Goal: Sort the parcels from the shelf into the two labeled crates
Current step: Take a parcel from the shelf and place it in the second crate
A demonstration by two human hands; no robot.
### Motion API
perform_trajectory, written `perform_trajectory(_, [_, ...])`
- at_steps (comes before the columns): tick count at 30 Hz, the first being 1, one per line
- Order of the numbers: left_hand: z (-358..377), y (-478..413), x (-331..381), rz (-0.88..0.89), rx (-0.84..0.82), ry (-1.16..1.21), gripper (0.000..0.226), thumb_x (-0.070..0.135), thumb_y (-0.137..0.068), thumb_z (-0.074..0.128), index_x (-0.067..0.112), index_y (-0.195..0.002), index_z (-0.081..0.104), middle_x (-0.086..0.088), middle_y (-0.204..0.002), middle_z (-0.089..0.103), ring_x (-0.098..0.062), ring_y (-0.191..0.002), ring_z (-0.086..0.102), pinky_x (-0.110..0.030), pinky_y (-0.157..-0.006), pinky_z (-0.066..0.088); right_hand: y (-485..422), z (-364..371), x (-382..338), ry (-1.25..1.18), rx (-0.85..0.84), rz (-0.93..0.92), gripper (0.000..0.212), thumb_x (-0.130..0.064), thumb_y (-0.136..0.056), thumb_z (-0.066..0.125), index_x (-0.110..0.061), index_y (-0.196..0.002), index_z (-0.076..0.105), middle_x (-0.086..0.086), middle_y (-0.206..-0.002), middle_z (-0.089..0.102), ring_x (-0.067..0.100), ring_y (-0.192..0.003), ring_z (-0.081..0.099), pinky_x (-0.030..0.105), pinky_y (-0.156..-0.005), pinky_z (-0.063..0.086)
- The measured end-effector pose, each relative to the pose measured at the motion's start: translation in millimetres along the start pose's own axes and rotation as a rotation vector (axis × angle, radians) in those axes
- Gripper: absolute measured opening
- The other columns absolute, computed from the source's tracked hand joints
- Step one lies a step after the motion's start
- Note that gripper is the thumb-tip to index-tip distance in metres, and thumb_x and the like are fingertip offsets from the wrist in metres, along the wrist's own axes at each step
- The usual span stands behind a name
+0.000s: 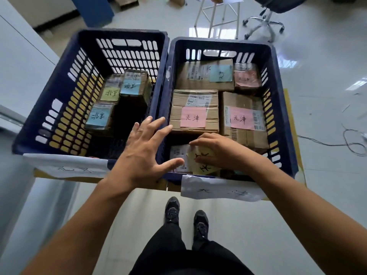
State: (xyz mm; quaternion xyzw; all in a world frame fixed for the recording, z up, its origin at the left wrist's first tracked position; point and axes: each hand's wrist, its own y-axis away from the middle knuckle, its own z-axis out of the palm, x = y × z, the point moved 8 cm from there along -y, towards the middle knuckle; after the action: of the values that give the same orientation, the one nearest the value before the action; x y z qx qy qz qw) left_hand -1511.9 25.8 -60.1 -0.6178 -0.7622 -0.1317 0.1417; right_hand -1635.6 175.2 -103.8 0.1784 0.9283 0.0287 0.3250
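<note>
Parcel with a yellow note sits in the right crate, lower centre of frame; right hand grasps it. Left hand spread, released, beside the left crate.

Yellow flat counter. Bears: left dark blue perforated plastic crate; right dark blue perforated plastic crate, just beside it. Fronts: left white paper label; right white paper label.
</note>
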Motion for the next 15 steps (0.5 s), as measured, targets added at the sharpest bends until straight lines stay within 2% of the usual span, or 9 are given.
perform_trajectory(3, [0.5, 3.7, 5.6, -0.019, 0.005, -0.009, 0.1, 0.093, -0.079, 0.027, 0.031, -0.158, 0.033, 0.006, -0.168, 0.018, -0.017, -0.157, -0.001, -0.045, -0.127, -0.007, 11.4, -7.3, -4.5, 0.017, 0.064, 0.009, 0.055, -0.046, -0.096, 0.068, -0.024, -0.146, 0.059, -0.001, -0.143, 0.059, 0.016, -0.132, 0.052, 0.032, -0.109, 0.046])
perform_trajectory(7, [-5.2, 5.3, 12.5, -0.069, 0.042, -0.033, 0.093, 0.086, -0.083, 0.032, 0.031, -0.158, 0.033, 0.006, -0.168, 0.019, -0.017, -0.157, -0.003, -0.041, -0.126, -0.012, 24.9, -35.7, -10.9, -0.018, 0.224, 0.068, 0.048, -0.039, -0.1, 0.065, -0.02, -0.144, 0.061, 0.002, -0.139, 0.063, 0.017, -0.129, 0.051, 0.031, -0.104, 0.045])
perform_trajectory(10, [-11.7, 5.3, 16.1, -0.134, 0.089, -0.068, 0.087, 0.081, -0.086, 0.028, 0.033, -0.158, 0.032, 0.007, -0.168, 0.018, -0.019, -0.157, -0.003, -0.044, -0.126, -0.011, 28.6, -52.5, -18.6, 0.025, 0.306, 0.095, 0.051, -0.038, -0.102, 0.063, -0.017, -0.148, 0.057, 0.004, -0.147, 0.058, 0.02, -0.139, 0.044, 0.038, -0.112, 0.041])
perform_trajectory(15, [-28.1, 10.6, 25.5, -0.246, 0.192, -0.04, 0.08, 0.077, -0.088, 0.028, 0.035, -0.156, 0.034, 0.006, -0.168, 0.018, -0.022, -0.157, -0.002, -0.049, -0.127, -0.004, 22.8, -65.2, -36.6, 0.07, 0.369, 0.106, 0.059, -0.048, -0.105, 0.052, -0.022, -0.157, 0.044, 0.004, -0.163, 0.042, 0.023, -0.156, 0.026, 0.042, -0.125, 0.024])
